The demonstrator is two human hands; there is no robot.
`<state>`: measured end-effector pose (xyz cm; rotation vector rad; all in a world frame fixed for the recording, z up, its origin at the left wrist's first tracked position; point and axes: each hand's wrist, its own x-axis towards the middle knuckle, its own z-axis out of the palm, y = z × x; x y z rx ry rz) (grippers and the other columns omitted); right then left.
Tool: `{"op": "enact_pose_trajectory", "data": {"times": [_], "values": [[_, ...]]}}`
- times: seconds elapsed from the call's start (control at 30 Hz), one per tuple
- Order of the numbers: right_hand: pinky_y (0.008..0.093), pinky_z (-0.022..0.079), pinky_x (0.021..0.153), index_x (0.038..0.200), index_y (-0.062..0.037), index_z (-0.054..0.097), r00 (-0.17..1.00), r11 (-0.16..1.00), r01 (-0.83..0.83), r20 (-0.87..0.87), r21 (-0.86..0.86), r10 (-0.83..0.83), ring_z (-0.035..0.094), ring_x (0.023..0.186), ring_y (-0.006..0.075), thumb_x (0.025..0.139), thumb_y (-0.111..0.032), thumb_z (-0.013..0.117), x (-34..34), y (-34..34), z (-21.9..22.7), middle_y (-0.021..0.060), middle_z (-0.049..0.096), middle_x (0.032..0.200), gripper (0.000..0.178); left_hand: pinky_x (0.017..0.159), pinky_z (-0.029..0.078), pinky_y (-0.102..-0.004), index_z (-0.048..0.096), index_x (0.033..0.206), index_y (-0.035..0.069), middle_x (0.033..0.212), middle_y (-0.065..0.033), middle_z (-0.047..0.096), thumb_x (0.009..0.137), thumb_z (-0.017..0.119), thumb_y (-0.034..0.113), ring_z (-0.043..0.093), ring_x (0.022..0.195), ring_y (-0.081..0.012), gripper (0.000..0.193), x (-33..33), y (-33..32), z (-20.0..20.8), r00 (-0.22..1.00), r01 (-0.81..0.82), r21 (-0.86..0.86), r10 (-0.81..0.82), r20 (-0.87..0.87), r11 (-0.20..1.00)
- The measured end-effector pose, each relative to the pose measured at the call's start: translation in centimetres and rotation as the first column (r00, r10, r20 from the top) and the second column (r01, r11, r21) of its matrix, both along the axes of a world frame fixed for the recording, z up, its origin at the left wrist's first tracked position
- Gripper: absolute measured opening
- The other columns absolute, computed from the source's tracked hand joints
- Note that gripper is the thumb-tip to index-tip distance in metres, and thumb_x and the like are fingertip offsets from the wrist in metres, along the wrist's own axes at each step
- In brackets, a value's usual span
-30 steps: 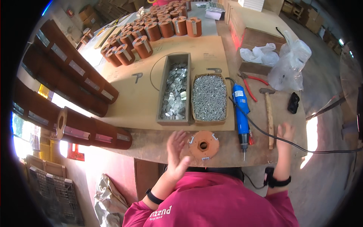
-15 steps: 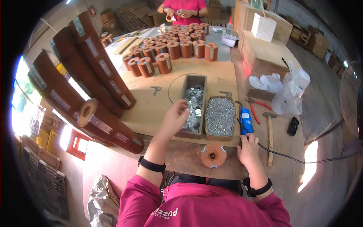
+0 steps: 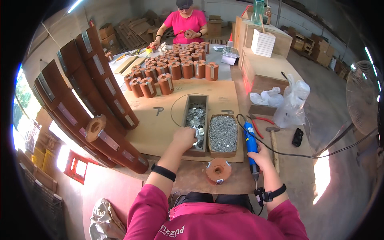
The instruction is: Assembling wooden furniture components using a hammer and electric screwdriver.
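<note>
My right hand (image 3: 261,157) is wrapped round a blue electric screwdriver (image 3: 250,144), whose bit points down toward the bench's front edge. At the near end of a long box (image 3: 187,108) of shiny flat metal pieces (image 3: 196,117), my left hand (image 3: 184,139) has its fingers curled together. Whatever they hold, if anything, is hidden. Between my forearms a round reddish-brown block (image 3: 218,171) stands on the bench, with a hole in its middle and small metal clips at its rim. Right of the long box sits a carton (image 3: 223,152) full of small screws (image 3: 223,133).
Tall brown slatted columns (image 3: 116,140) lean at the left. Many finished-looking brown cylinders (image 3: 165,83) stand at the back, where a co-worker (image 3: 185,24) holds one. A hammer (image 3: 274,148), red pliers (image 3: 258,126), a plastic bag (image 3: 294,104) and the screwdriver's cable (image 3: 304,156) lie at the right.
My right hand has lifted the screwdriver off the bench and tilted it. My left hand has lowered at the box's near end and its fingers have closed. The view has tipped up.
</note>
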<state>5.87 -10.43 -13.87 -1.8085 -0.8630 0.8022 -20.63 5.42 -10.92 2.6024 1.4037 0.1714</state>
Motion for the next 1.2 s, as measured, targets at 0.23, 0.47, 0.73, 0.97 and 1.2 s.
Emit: {"op": "enact_pose_trajectory", "data": {"times": [0.23,0.47,0.73,0.97,1.2], "values": [[0.0354,0.049,0.068,0.120,-0.0008,0.042,0.491,0.947,-0.024,-0.821,0.319,0.290,0.056,0.078,0.0205,0.065,-0.009,0.062,-1.1,-4.1,1.2,0.0096,0.055,0.089,0.059,0.070,0.043,-0.0413,0.062,0.077,0.009,0.081,-0.0099,0.063,0.072,0.065,0.021,0.059,0.081,-0.0279,0.014,0.0,-0.9,0.2,0.965,-0.157,-0.051,0.165,0.206,0.986],[0.0353,0.050,0.053,0.101,-0.0034,0.041,0.658,0.991,-0.048,-0.742,0.122,0.124,0.058,0.061,0.0209,0.069,-0.005,0.064,-4.1,-5.7,-1.8,0.0091,0.055,0.077,0.039,0.061,0.046,-0.0222,0.057,0.080,-0.003,0.075,-0.0049,0.061,0.077,0.062,0.001,0.056,0.068,-0.0089,0.006,-0.8,-3.9,3.3,0.707,0.083,-0.162,0.056,0.705,0.983],[0.0321,0.051,0.053,0.108,-0.0048,0.042,0.896,0.992,-0.058,-0.433,0.109,0.100,0.059,0.062,0.0186,0.063,0.004,0.064,-1.7,-8.9,1.4,0.0077,0.055,0.085,0.051,0.069,0.048,-0.0213,0.056,0.084,-0.003,0.081,-0.0071,0.061,0.077,0.060,-0.005,0.059,0.076,-0.0115,0.008,-3.7,-8.9,6.5,0.531,0.333,-0.508,0.287,0.797,0.795],[0.0297,0.049,0.054,0.109,-0.0036,0.045,0.887,0.998,-0.028,-0.461,-0.060,-0.003,0.058,0.062,0.0161,0.063,0.002,0.066,-1.7,-9.0,0.5,0.0071,0.057,0.086,0.051,0.068,0.046,-0.0224,0.058,0.085,-0.003,0.081,-0.0044,0.059,0.082,0.056,-0.002,0.057,0.076,-0.0101,0.004,-3.4,-11.0,6.6,0.546,0.432,-0.452,0.173,0.820,0.780],[0.0283,0.046,0.055,0.108,-0.0029,0.044,0.910,0.987,0.064,-0.414,0.150,0.004,0.057,0.066,0.0153,0.065,0.000,0.065,-1.4,-2.8,0.3,0.0068,0.057,0.083,0.047,0.067,0.046,-0.0236,0.059,0.091,-0.003,0.081,-0.0067,0.061,0.083,0.054,0.002,0.057,0.074,-0.0102,0.011,-3.4,-11.4,7.2,0.723,0.418,-0.231,-0.167,0.671,0.879]]}}
